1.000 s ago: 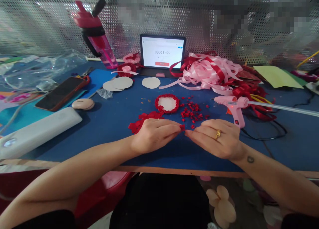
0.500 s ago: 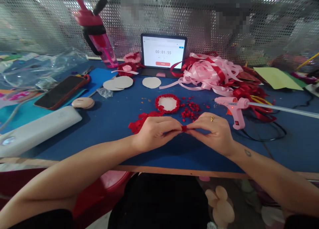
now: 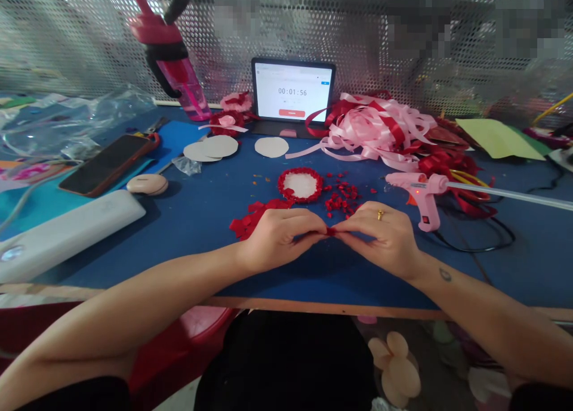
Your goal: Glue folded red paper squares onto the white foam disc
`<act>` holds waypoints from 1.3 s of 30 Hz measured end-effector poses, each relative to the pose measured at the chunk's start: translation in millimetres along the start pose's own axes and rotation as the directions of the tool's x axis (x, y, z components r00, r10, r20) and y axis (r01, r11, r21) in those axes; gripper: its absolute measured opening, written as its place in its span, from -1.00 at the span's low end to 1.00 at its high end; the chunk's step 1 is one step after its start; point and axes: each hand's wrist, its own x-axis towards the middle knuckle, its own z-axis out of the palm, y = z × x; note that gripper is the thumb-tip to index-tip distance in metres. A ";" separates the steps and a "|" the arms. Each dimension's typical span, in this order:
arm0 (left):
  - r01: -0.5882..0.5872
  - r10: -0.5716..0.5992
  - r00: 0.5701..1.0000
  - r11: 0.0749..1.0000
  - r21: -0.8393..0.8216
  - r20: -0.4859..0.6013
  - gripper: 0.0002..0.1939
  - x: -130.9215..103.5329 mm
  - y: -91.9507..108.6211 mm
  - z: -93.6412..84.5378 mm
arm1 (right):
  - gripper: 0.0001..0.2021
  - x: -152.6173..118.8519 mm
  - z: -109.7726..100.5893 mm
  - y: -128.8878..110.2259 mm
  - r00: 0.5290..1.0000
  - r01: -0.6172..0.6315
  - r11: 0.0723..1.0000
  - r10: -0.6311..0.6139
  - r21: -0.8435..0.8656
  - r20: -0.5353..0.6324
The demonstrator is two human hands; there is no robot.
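Observation:
A small piece of red ribbon is stretched between my fingertips above the blue table. My left hand pinches one end of it, and my right hand, with a ring on a finger, pinches the other. Just beyond lies a white disc edged with small red folded pieces. Flat red ribbon pieces are heaped behind my left hand and partly hidden by it. Small folded red bits are scattered beyond my right hand.
A pink glue gun, its light lit, lies right of my hands with its cord. Pink and red ribbons pile up behind. White discs, a tablet, a bottle, a phone and a long white device stand around.
The red ribbon piece between my fingertips looks narrower and more folded. Both hands stay in nearly the same place, and the tablet's timer has moved on by one second.

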 end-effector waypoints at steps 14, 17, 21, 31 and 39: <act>-0.016 0.016 1.000 0.998 0.066 -0.008 -0.91 -0.4 2.9 0.2 | -0.91 -1.3 2.2 -1.5 1.000 0.007 1.000 -0.006 -0.027 0.029; -0.035 0.036 0.999 0.994 0.103 -0.007 -0.90 -0.6 4.3 0.5 | -0.91 -1.1 3.3 -1.7 0.999 0.010 1.000 -0.009 -0.018 0.040; -0.053 0.055 0.998 0.989 0.138 -0.012 -0.90 -1.3 4.7 1.4 | -0.92 -2.0 3.7 -2.9 0.998 0.012 1.000 -0.011 -0.015 0.059; -0.007 0.024 0.998 0.969 0.246 -0.065 -0.91 -3.4 4.9 4.9 | -0.94 -3.1 3.4 -3.7 0.996 0.003 0.999 0.000 -0.032 0.088; 0.023 -0.009 0.998 0.969 0.248 -0.058 -0.91 -3.2 5.6 6.0 | -0.91 -4.8 4.5 -4.2 0.989 0.024 0.997 -0.014 -0.073 0.144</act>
